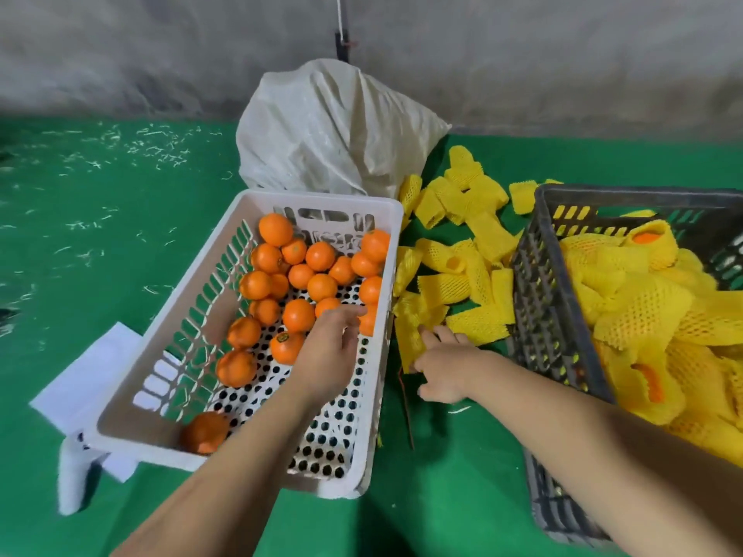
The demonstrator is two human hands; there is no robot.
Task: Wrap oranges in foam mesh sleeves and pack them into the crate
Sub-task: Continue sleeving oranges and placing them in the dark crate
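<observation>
Green mat under grey wall — left hand relaxed over oranges; right hand touching sleeve, fingers straight.

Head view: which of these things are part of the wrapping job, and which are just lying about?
In the job:
- bare oranges in the white basket
- loose foam sleeves on the green floor
- grey crate of wrapped oranges
- left hand over the oranges, right hand at a sleeve

Lying about:
- white sack
- white paper
</observation>
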